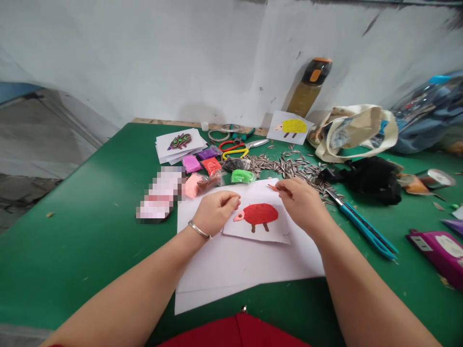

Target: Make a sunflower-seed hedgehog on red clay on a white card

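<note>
Right hand (298, 200): pinching small orange-red piece (272, 187) | left hand (215, 211): fingers curled narrow, cannot tell if holding anything | red-animal card (260, 215): between hands, atop white sheets (224, 270) | seeds (289, 167) crowd sheets' far edge | widest room: desk's (90, 231) left side

L hand (218, 212) & R hand (302, 197) are bare, forearms too. L wrist has a thin, shiny silver bracelet (198, 230). Top (224, 335) is red, plain cloth, seen nr the close edge of the green worktop (90, 241). A tiny shiny metal bit (244, 308) sits on it, mid. A bit of red sleeve (56, 345) shows, L arm.
</note>
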The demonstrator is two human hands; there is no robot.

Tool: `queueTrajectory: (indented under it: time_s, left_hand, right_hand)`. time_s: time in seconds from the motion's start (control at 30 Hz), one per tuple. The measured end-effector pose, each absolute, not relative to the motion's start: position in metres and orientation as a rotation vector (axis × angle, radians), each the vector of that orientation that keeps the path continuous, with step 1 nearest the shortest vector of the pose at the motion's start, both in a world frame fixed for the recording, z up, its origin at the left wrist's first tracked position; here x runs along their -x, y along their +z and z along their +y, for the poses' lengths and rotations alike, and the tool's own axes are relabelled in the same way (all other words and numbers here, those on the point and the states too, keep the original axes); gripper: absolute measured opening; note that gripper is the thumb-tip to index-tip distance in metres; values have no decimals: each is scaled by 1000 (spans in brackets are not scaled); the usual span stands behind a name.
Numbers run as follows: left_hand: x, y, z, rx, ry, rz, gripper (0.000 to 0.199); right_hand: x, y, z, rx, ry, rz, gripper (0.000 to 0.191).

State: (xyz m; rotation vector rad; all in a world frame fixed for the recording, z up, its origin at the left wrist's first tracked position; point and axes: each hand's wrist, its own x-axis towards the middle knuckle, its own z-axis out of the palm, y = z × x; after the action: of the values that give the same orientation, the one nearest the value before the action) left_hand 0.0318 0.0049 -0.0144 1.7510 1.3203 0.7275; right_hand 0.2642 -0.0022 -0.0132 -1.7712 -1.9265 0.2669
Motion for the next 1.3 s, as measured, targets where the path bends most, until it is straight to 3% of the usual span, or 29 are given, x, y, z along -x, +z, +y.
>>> queueTrajectory:
  time_s: [0.17, 0.3, 0.37, 1.03, 1.3]
  left_hand:
    - [-32, -20, -1, -2295, 609, 1189, 33]
    - [-33, -30, -3, -2518, 346, 1093, 66]
    - [-34, -33, -3, -2521, 247, 1131, 73]
    - [-31, -31, 5, -2526, 121, 1086, 82]
    - [-32, -32, 6, -2501, 155, 1103, 71]
  right_hand:
    - [-263, -18, 0, 1786, 433, -1915, 23]
    - [-262, -20, 1, 1768, 473, -1886, 22]
    - [-262, -23, 2, 1755, 475, -1870, 23]
    - [-262, -37, 12, 1855, 600, -1750, 26]
    - [-262, -36, 13, 1866, 573, -1809, 25]
